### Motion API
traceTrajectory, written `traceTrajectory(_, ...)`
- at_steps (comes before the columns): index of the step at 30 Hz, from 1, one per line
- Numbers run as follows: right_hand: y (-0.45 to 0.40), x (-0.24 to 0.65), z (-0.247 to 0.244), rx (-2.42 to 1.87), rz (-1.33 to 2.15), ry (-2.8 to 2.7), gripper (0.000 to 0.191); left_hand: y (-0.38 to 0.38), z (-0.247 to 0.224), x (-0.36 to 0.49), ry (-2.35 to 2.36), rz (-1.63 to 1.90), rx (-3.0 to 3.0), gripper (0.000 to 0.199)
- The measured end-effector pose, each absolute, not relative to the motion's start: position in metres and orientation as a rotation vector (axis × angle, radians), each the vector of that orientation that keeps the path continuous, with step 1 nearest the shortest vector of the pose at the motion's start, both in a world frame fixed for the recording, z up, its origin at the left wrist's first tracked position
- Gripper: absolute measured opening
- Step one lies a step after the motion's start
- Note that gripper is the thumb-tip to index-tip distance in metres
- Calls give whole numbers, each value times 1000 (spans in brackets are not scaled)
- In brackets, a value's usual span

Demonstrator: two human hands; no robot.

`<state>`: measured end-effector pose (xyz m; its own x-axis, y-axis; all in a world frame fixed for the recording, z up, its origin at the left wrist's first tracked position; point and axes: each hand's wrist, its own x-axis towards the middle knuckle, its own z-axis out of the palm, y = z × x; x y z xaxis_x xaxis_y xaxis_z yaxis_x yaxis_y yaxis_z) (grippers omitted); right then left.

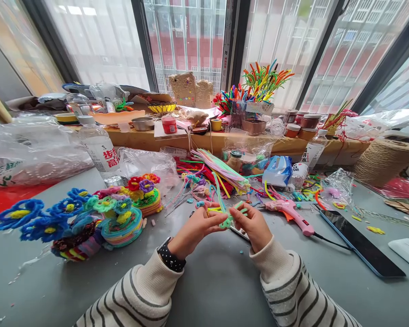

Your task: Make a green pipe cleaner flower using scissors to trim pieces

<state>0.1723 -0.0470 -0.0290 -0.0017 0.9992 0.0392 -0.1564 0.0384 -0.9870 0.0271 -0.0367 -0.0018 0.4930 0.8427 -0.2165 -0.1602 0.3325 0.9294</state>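
Between my two hands, above the grey table, is a light green pipe cleaner (227, 222) bent into small loops, with a long end sticking up. My left hand (204, 225) pinches its left side, and a yellow piece shows by those fingers. On the other side, my right hand (252, 223) grips the green loops between thumb and fingers. Partly hidden under the hands lies a small pale object on the table. A bundle of pastel pipe cleaners (221, 170) lies just behind them.
Pipe-cleaner flowers in round pots (122, 227) stand at the left. To the right lie a pink glue gun (291, 213) with its cord, a dark-screened phone (359, 243) and a twine roll (385, 161). A water bottle (97, 147) stands back left, before a cluttered wooden ledge (204, 141).
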Motion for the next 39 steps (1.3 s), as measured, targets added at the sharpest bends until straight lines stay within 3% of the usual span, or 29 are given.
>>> traceTrajectory(9,-47,172,-30,-1063,1207,-1204,24,-31,-8,27,890,867,1180,47)
traceTrajectory(16,-45,183,-23,-1184,1249,-1382,26,-29,-6,21,832,683,1297,42)
traceTrajectory(24,-46,183,-32,-903,1703,-1396,26,-38,2,16,626,360,1314,39)
traceTrajectory(31,-44,179,-24,-876,1601,-833,36,-32,0,19,784,792,1116,37)
traceTrajectory(39,-49,182,-18,-789,1703,-735,25,-34,1,21,747,712,1198,38)
